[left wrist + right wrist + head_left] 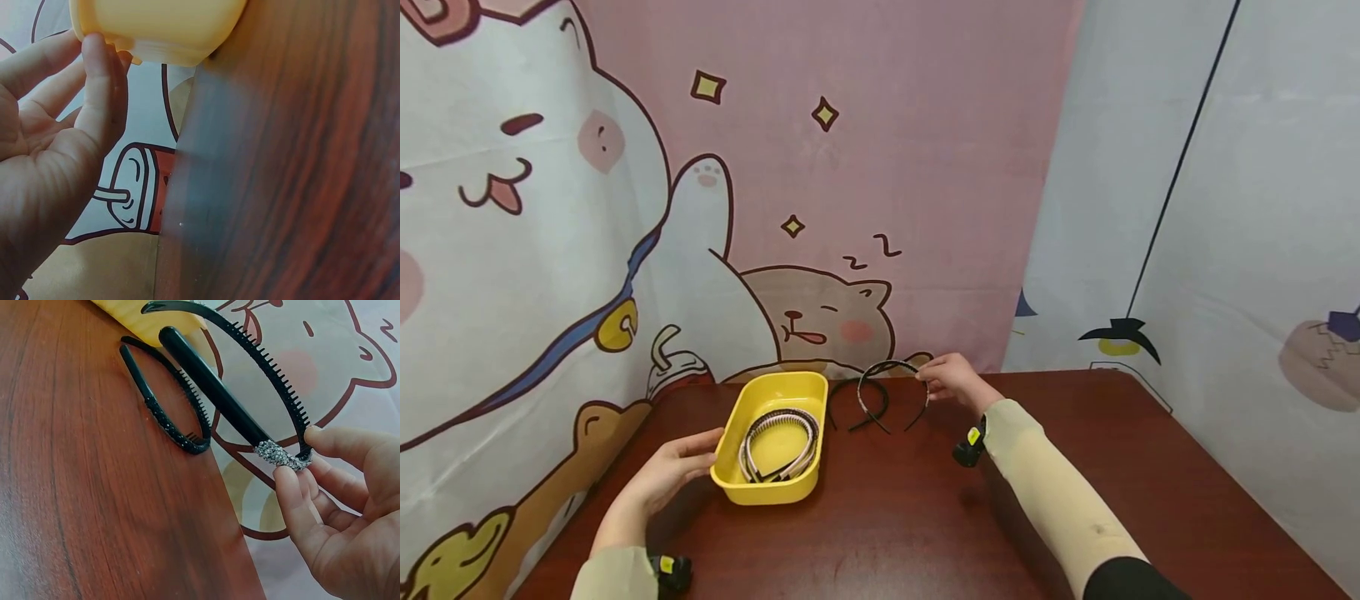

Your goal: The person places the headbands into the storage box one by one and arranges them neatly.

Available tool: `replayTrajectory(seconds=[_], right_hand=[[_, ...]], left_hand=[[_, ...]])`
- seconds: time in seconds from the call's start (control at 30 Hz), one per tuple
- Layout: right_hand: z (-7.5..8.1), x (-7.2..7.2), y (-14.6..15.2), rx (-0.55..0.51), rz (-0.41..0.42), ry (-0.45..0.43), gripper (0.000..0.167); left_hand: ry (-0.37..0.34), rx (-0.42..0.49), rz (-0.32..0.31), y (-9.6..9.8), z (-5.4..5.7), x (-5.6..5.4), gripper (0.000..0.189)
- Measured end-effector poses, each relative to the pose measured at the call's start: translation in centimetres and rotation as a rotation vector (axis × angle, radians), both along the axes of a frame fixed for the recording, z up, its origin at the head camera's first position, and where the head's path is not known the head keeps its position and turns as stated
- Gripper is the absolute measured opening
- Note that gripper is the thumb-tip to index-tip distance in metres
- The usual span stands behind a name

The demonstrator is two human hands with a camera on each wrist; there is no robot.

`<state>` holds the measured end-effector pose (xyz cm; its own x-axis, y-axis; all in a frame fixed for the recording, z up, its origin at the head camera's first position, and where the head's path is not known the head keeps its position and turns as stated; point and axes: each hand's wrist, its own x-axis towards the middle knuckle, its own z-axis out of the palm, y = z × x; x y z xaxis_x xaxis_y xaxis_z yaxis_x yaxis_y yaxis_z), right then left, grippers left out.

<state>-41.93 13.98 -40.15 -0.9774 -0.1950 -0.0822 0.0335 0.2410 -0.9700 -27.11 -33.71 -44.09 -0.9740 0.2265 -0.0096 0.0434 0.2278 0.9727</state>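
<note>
My right hand [955, 381] pinches a black toothed headband [215, 394] between thumb and fingers, at its glittery silver section. The headband's two ends point away from the hand, toward the left in the right wrist view. Behind it on the table lies a second black toothed headband [164, 420] with dark sparkles. To the left stands a yellow plastic basin [775, 494]; several headbands [811, 437], pale and black, lie inside it. My left hand [666, 471] holds the basin's left rim, thumb and fingertips at the edge in the left wrist view.
A dark red-brown wooden table [895, 525] carries everything. Its far edge meets a hanging cloth [955, 167] printed with cartoon animals, close behind the headbands. Another pale cloth [1262, 208] hangs along the right side.
</note>
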Motion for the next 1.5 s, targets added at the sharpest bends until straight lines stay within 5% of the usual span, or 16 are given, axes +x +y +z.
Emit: replayTrajectory(seconds=[0.8, 1.5], right_hand=[[1.1, 0.8, -2.0, -0.024, 0.047, 0.007, 0.029], [-0.3, 0.4, -4.0, -0.042, 0.077, -0.019, 0.030]], left_hand=[[0.005, 0.013, -0.011, 0.0, 0.2, 0.1, 0.059], [0.025, 0.011, -0.033, -0.1, 0.2, 0.1, 0.059]])
